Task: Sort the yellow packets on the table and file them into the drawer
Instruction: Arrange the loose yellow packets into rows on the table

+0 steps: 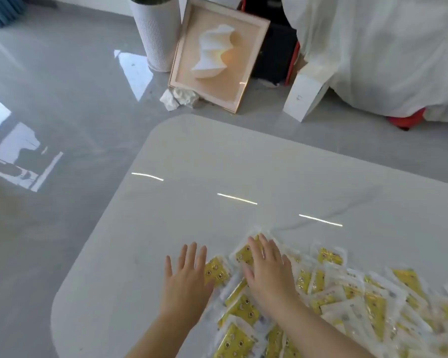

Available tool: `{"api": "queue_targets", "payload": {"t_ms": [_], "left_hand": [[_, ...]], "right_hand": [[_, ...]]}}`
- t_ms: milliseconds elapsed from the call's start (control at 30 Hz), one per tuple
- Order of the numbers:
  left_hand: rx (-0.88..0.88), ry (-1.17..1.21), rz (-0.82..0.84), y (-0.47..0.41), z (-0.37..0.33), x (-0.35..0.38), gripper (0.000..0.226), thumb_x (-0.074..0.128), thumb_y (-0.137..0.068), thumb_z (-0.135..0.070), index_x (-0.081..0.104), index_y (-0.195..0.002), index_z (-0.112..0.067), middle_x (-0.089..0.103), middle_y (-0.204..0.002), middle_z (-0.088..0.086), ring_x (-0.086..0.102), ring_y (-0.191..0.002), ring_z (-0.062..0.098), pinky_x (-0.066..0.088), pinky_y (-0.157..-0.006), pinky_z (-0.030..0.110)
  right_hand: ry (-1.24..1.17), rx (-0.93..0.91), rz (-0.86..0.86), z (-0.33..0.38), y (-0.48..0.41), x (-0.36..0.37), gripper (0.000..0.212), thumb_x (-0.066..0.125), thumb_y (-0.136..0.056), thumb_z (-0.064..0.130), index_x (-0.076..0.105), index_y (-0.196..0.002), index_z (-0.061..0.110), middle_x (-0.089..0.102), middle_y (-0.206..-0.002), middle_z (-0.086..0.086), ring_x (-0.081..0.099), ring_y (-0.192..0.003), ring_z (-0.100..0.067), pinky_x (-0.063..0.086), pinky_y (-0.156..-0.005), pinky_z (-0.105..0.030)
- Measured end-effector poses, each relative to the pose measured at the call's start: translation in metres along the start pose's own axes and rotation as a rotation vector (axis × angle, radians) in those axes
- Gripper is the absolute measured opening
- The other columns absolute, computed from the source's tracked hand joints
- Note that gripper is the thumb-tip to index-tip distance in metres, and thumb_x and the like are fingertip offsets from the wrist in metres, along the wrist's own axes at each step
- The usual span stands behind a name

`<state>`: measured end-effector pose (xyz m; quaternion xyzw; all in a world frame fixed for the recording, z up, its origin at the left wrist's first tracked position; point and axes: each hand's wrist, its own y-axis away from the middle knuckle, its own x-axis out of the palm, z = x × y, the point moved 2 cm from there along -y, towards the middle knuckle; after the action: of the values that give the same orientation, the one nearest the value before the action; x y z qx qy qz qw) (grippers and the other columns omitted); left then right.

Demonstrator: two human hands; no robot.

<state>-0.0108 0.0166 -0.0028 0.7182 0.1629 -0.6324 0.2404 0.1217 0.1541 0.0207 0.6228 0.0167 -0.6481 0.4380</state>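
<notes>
both hands (185,277) (268,270) flat at packets' (243,310) left edge

Flat yellow plastic packets (242,310), edged with clear sealed borders and printed with small dark round marks, are spread in a loose overlapping heap at mixed angles over the near right of the pale glossy surface (217,164).

Bare table (217,161) beyond packets (360,301)
</notes>
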Motion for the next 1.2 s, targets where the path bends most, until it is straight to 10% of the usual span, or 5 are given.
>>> {"api": "queue_targets", "payload": {"t_ms": [700,900,1033,1100,1200], "left_hand": [[-0.548,0.685,0.316,0.013,0.004,0.008,0.018,0.065,-0.089,-0.024,0.048,-0.086,-0.018,0.060,-0.073,-0.001,0.057,-0.065,0.016,0.039,-0.050,0.029],[-0.525,1.022,0.282,0.024,-0.005,-0.010,0.002,0.063,-0.092,-0.021,0.062,-0.092,-0.023,0.071,-0.085,-0.004,0.066,-0.083,0.013,0.048,-0.067,0.023],[-0.427,0.979,0.326,0.024,-0.023,-0.009,0.004,0.060,-0.094,-0.025,0.061,-0.092,-0.023,0.064,-0.096,-0.006,0.061,-0.086,0.008,0.042,-0.066,0.015],[-0.358,0.905,0.353,0.021,-0.032,-0.002,0.008,0.059,-0.094,-0.026,0.062,-0.099,-0.020,0.057,-0.105,-0.009,0.057,-0.090,0.007,0.041,-0.067,0.013],[-0.331,0.835,0.418,0.015,-0.045,0.008,0.007,0.059,-0.094,-0.027,0.058,-0.100,-0.024,0.053,-0.105,-0.011,0.054,-0.086,0.005,0.041,-0.066,0.013]], "right_hand": [[-0.399,0.133,0.151,-0.053,-0.026,-0.015,0.054,0.072,-0.085,0.029,0.048,-0.134,0.025,0.056,-0.133,0.007,0.055,-0.121,-0.016,0.044,-0.101,-0.034],[-0.448,0.097,0.128,-0.064,-0.021,-0.027,0.032,0.066,-0.089,0.017,0.041,-0.071,0.026,0.041,-0.070,0.010,0.039,-0.058,-0.007,0.033,-0.058,-0.021],[-0.583,0.040,0.002,-0.069,-0.015,-0.044,0.007,0.056,-0.097,0.024,0.053,-0.096,0.030,0.058,-0.093,0.008,0.056,-0.080,-0.008,0.040,-0.069,-0.016],[-0.688,0.098,-0.023,-0.077,-0.012,-0.048,0.040,0.054,-0.099,0.029,0.047,-0.137,0.019,0.055,-0.130,0.004,0.052,-0.124,-0.018,0.041,-0.094,-0.027],[-0.828,0.181,-0.057,-0.094,-0.009,-0.043,0.048,0.062,-0.094,0.030,0.046,-0.135,0.013,0.051,-0.118,0.001,0.052,-0.116,-0.024,0.042,-0.088,-0.035]]}}
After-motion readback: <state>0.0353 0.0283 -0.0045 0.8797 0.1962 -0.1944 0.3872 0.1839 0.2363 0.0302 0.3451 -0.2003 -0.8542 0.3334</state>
